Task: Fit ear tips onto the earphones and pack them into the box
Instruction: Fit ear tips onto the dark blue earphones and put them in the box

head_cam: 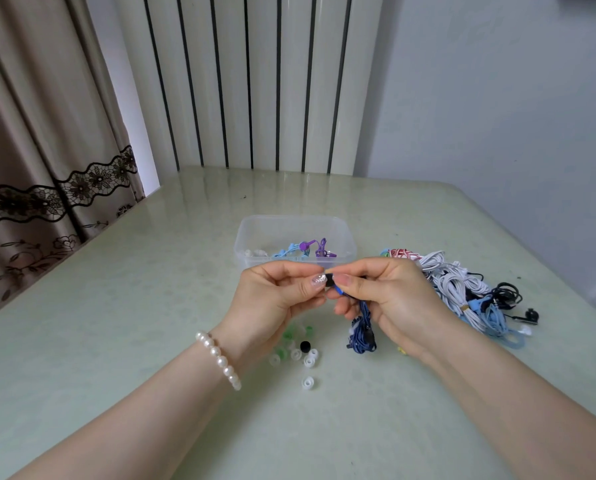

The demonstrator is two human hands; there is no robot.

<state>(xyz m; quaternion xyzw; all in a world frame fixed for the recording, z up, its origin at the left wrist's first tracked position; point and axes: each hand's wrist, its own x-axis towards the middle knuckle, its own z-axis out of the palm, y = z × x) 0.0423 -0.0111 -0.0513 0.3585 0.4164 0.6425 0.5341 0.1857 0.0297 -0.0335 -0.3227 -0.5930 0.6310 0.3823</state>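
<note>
Head view. Both forearms reach in from the lower edge and meet above the middle of the worktop (116,289). The left hand (275,296), a pearl bracelet (218,358) at its wrist, pinches a black ear tip (329,280) between thumb and forefinger. The right hand (390,299) grips a dark blue earphone (338,289) at its bud end, fingers curled round the cord, whose bundled length (362,336) hangs below the palm. Ear tip and bud touch between the two thumbs. Just behind the hands stands the clear box (255,237), holding purple and light blue earphones. Loose ear tips (308,360) lie beneath the left wrist; a heap of earphones (459,285) lies right of the right hand, near the worktop's right edge. Bare worktop extends to the left and toward the viewer.
</note>
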